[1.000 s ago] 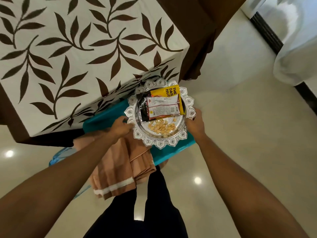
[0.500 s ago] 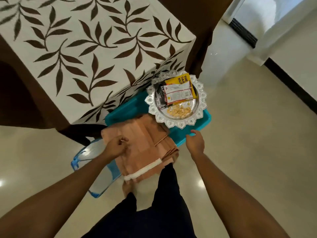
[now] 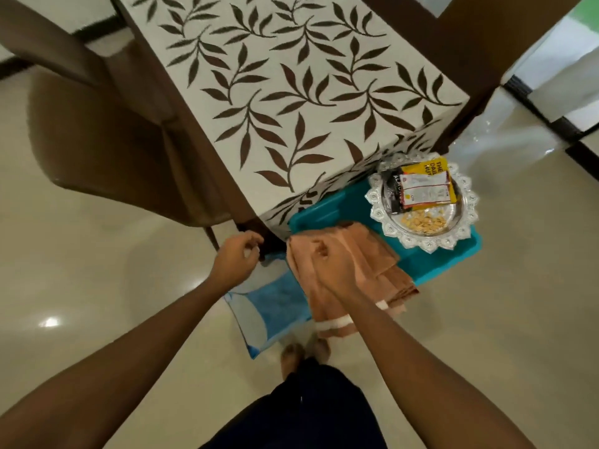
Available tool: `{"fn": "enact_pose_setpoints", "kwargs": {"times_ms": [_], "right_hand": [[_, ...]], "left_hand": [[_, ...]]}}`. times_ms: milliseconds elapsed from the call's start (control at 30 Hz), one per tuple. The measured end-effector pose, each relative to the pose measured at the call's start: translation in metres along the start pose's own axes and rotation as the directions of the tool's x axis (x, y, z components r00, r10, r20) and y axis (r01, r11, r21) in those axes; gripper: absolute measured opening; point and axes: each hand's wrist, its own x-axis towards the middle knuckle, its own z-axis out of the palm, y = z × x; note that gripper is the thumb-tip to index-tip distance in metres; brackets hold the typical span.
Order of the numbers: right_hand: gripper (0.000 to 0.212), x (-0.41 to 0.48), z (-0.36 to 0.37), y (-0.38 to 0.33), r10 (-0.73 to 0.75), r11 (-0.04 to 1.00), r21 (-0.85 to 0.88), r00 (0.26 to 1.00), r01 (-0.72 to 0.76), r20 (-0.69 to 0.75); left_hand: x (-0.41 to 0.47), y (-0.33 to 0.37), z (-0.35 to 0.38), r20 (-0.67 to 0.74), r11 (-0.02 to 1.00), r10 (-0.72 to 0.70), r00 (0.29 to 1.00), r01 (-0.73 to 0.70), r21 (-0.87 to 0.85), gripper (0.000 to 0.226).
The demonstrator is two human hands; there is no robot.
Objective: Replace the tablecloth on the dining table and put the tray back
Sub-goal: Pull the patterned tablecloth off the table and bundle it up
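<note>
A white tablecloth with brown leaves [image 3: 291, 108] covers the dining table. An ornate silver tray [image 3: 428, 247] holding snack packets and loose nuts rests on the right part of a teal plastic stool [image 3: 337, 205] by the table's corner. A folded peach cloth [image 3: 372, 254] with a white stripe lies on the stool's left part and hangs over its front edge. My right hand [image 3: 330, 264] presses on this cloth with the fingers curled into it. My left hand [image 3: 238, 254] hovers just left of the cloth near the table corner, fingers loosely curled and holding nothing.
A brown chair [image 3: 113, 140] stands at the table's left side. A clear blue plastic piece [image 3: 269, 306] sticks out under the stool toward me. My feet [image 3: 301, 351] stand just before it on the glossy tiled floor [image 3: 486, 319]. A dark doorway edge [image 3: 551, 108] lies at right.
Both hands let go of the tray. The left hand touched the peach cloth, then moved off to its left; the right hand moved onto the cloth. The view swung left.
</note>
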Motion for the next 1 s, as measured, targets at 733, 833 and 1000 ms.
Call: {"fn": "enact_pose_setpoints", "kwargs": {"times_ms": [733, 833, 1000], "right_hand": [[0.107, 0.118, 0.11, -0.167, -0.15, 0.788, -0.616, 0.976, 0.02, -0.16], [0.101, 0.143, 0.12, -0.198, -0.127, 0.832, -0.555, 0.969, -0.013, -0.212], [0.089, 0.184, 0.123, -0.259, -0.01, 0.93, -0.362, 0.983, -0.058, -0.185]], "left_hand": [[0.215, -0.049, -0.14, 0.212, 0.852, 0.287, 0.934, -0.35, 0.39, 0.048], [0.226, -0.065, -0.153, 0.285, 0.806, 0.404, 0.869, -0.486, 0.34, 0.042], [0.246, -0.079, -0.177, 0.493, 0.78, 0.466, 0.735, -0.604, 0.164, 0.024]]}}
